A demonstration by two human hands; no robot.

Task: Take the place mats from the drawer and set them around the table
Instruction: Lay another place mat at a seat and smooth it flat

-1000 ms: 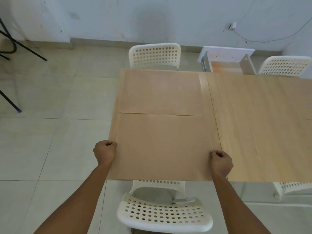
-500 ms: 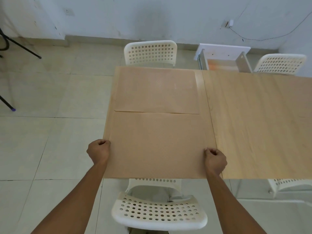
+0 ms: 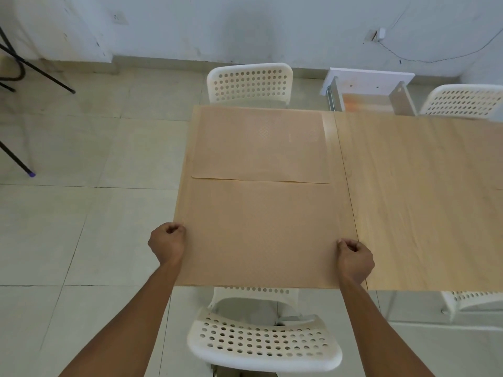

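Black stand legs at far left, left hand gripping near place mat by its left edge, white chair below, far place mat touching it, right hand pinching right edge, wooden table, open drawer beyond.

Counted two place mats on the table: one at its far side, one at its near side. Counted four white chairs around the table: two beyond it, two before it. Counted one open drawer beyond the table and two hands at its near side.
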